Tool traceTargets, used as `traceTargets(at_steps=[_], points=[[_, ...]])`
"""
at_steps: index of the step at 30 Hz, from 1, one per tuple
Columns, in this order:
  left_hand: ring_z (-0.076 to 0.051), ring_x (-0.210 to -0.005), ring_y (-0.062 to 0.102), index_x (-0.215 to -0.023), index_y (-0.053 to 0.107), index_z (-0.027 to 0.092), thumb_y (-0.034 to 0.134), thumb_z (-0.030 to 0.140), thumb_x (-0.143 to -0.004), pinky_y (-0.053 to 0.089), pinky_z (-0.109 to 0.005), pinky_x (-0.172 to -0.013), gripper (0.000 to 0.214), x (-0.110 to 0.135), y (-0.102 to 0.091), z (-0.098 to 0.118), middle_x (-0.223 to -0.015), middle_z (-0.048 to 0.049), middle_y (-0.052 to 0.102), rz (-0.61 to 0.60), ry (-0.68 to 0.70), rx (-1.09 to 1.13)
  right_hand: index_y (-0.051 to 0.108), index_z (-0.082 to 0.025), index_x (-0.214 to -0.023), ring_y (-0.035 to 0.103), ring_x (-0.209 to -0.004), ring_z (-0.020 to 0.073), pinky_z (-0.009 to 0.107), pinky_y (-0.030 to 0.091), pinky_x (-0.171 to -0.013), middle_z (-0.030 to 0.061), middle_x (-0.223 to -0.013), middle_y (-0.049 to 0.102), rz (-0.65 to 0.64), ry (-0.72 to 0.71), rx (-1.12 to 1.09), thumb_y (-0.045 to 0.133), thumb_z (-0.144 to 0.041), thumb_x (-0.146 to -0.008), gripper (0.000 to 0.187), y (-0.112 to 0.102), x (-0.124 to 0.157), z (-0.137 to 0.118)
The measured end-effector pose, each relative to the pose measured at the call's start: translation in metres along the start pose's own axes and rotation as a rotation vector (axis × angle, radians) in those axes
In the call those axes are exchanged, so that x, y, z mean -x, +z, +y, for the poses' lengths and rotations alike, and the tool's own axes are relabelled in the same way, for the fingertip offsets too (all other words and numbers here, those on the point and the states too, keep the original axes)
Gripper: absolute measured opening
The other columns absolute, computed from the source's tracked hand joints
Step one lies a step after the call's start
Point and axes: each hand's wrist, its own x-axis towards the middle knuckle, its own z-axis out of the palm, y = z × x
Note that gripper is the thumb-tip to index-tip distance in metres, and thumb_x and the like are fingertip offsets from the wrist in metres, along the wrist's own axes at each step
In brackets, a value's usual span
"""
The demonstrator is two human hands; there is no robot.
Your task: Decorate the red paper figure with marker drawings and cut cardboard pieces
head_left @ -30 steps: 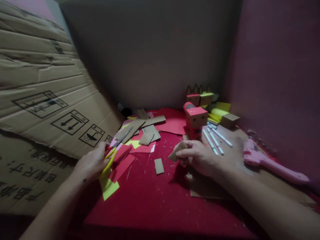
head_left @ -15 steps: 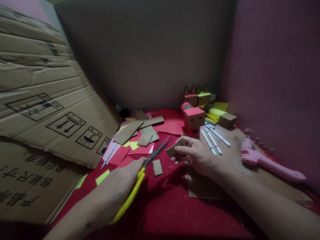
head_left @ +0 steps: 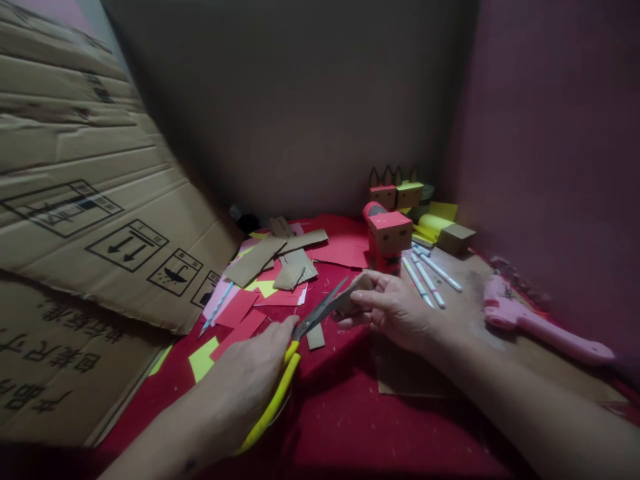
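My left hand (head_left: 250, 383) grips yellow-handled scissors (head_left: 295, 347), whose grey blades point up and right and meet a small brown cardboard piece (head_left: 354, 293). My right hand (head_left: 395, 307) pinches that cardboard piece between thumb and fingers, just above the red table surface (head_left: 340, 413). Another small cardboard rectangle (head_left: 315, 337) lies flat under the blades.
A large printed cardboard sheet (head_left: 90, 200) leans along the left. Red, yellow and pink paper scraps (head_left: 240, 310) and cardboard strips (head_left: 280, 257) litter the middle. Red and yellow box figures (head_left: 390, 233) stand at the back, with marker pens (head_left: 425, 273) beside them and a pink glue gun (head_left: 540, 320) at right.
My left hand picked the scissors up from the left paper pile and swung them right to the cardboard piece; the blades have now closed onto its edge. My right hand barely moved.
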Motion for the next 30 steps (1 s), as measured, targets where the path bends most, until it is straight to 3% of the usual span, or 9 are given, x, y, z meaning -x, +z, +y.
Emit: traceTargets(at_steps=[7,14,22,30], points=[[-0.029,-0.102,0.064,-0.138,0.042,0.027,0.041,0.033,-0.090,0.053,-0.041,-0.085,0.048,0.001,0.001,0.001,-0.123,-0.0118,0.065,-0.008,-0.015,-0.008,0.057,-0.017,-0.078,0.071,-0.070,0.0185,0.038,0.058,-0.071,0.0026,-0.076,0.072,0.012,-0.008,-0.003,0.080,-0.024,-0.069,0.026,0.000,0.001,0.001],[-0.027,-0.089,0.065,-0.130,0.049,0.025,0.040,0.034,-0.090,0.054,-0.038,-0.076,0.042,-0.001,0.002,0.004,-0.106,-0.0105,0.070,-0.018,0.005,0.032,0.057,-0.017,-0.077,0.069,-0.064,0.0158,0.033,0.055,-0.068,0.0024,-0.074,0.072,0.018,-0.007,0.008,0.078,-0.023,-0.069,0.023,0.001,0.001,0.000],[-0.026,-0.086,0.065,-0.129,0.048,0.028,0.041,0.033,-0.089,0.054,-0.036,-0.073,0.041,-0.002,0.012,0.002,-0.106,-0.0084,0.069,0.022,0.017,0.055,0.057,-0.018,-0.076,0.066,-0.061,0.0154,0.031,0.052,-0.063,0.0007,-0.068,0.069,-0.007,-0.025,-0.014,0.078,-0.023,-0.065,0.024,0.005,0.001,-0.002],[-0.025,-0.086,0.065,-0.129,0.048,0.029,0.042,0.030,-0.087,0.053,-0.034,-0.071,0.042,-0.002,0.005,0.007,-0.100,-0.0073,0.070,-0.007,0.024,0.073,0.056,-0.018,-0.074,0.065,-0.057,0.0140,0.029,0.051,-0.061,0.0000,-0.066,0.068,-0.003,-0.021,-0.023,0.078,-0.021,-0.064,0.024,0.004,0.001,-0.002]])
